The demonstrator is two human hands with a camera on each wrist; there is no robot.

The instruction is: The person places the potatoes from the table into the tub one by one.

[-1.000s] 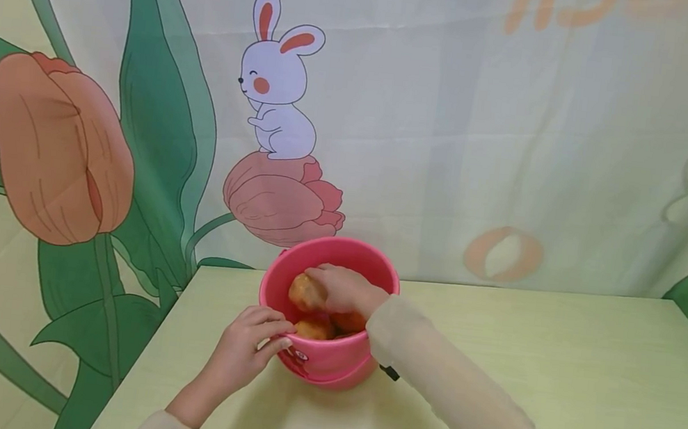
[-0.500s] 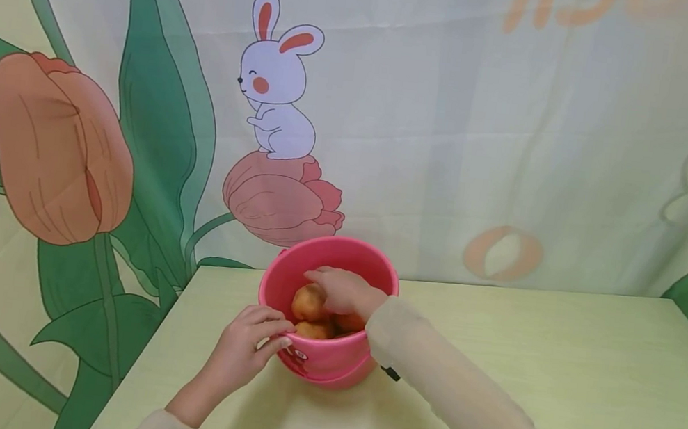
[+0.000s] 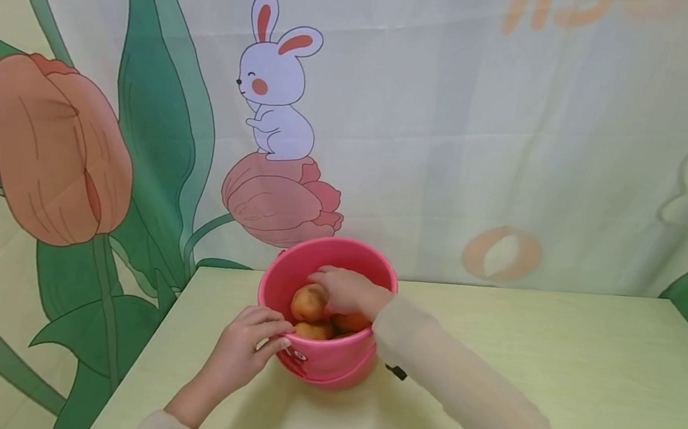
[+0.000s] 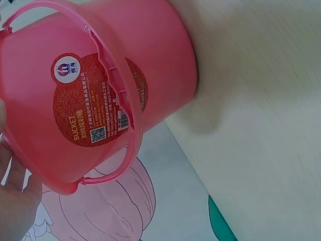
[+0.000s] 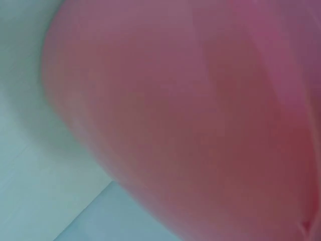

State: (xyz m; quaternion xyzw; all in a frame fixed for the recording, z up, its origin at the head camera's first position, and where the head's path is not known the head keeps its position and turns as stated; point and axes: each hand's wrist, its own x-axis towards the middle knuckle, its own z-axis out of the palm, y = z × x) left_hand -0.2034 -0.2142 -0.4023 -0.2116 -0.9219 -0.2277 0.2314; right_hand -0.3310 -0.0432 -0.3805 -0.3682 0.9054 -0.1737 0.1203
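Note:
A pink bucket [image 3: 334, 364] stands upright on the table, with several potatoes inside. My left hand [image 3: 248, 344] grips its near left rim, thumb outside and fingers over the edge. The left wrist view shows that hand [image 4: 20, 206] at the rim, beside the bucket [image 4: 170, 60] with its red label and hanging handle. My right hand [image 3: 345, 291] reaches inside, fingers loosely extended right beside the uppermost potato [image 3: 308, 303]. Lower down lie another potato [image 3: 314, 330] and one [image 3: 353, 322] partly under the hand. The right wrist view holds only the bucket's blurred outer wall [image 5: 150, 125].
The pale wooden table [image 3: 541, 375] extends to the right of the bucket. Behind it hangs a cloth backdrop [image 3: 451, 149] printed with tulips and a rabbit. My right sleeve [image 3: 459, 380] crosses over the bucket's right rim.
The uppermost potato has come down slightly among the others, and my right hand's fingers have loosened from it. That hand and sleeve have shifted a little to the right. My left hand stays put.

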